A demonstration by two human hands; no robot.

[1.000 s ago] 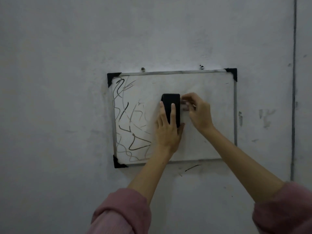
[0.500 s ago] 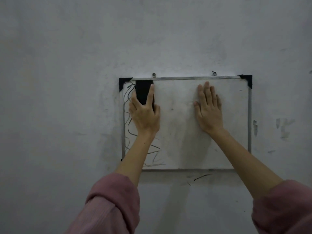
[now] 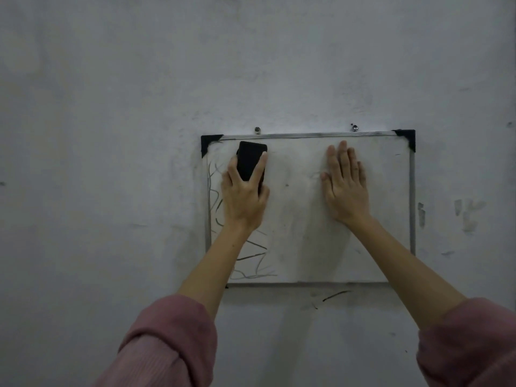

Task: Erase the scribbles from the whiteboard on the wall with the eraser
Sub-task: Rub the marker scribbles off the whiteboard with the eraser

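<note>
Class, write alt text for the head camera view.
A left hand holds a black eraser at the whiteboard's top left, with scribbles below; the right hand presses flat on the board.

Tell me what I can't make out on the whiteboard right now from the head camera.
- Scribbles under the left hand and forearm: covered, so what remains there is unknown.
- Eraser: its wiping face is against the whiteboard, unseen.
- Board surface under the right hand: hidden by the flat palm.
- Lower left corner of the frame: behind the left forearm.
- Faint smudges mid-board: too dim to tell from residue.
</note>
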